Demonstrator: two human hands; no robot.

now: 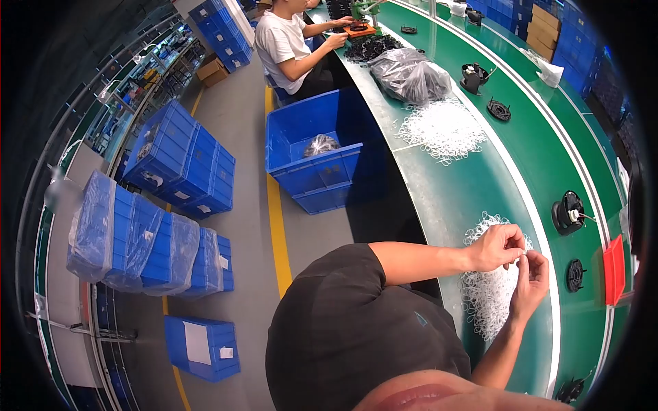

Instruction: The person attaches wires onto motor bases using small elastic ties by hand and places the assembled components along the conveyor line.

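My left hand (497,246) reaches over a pile of thin white loops (488,301) on the bench, its fingers pinched together. Facing it is my right hand (531,282), also with closed fingers, at the pile's right side. The fingertips of both hands meet at a small white piece (525,253) that looks like one of the loops; the fingers cover most of it. Farther up the bench lies a second heap of white loops (442,130), with a grey plastic bag (409,75) just beyond.
Along the green conveyor (528,137) sit black round parts (568,212) and a red bin (615,270). A blue crate (315,168) stands by the bench. A co-worker in a white shirt (281,42) sits farther up. Stacked blue crates (181,161) line the aisle.
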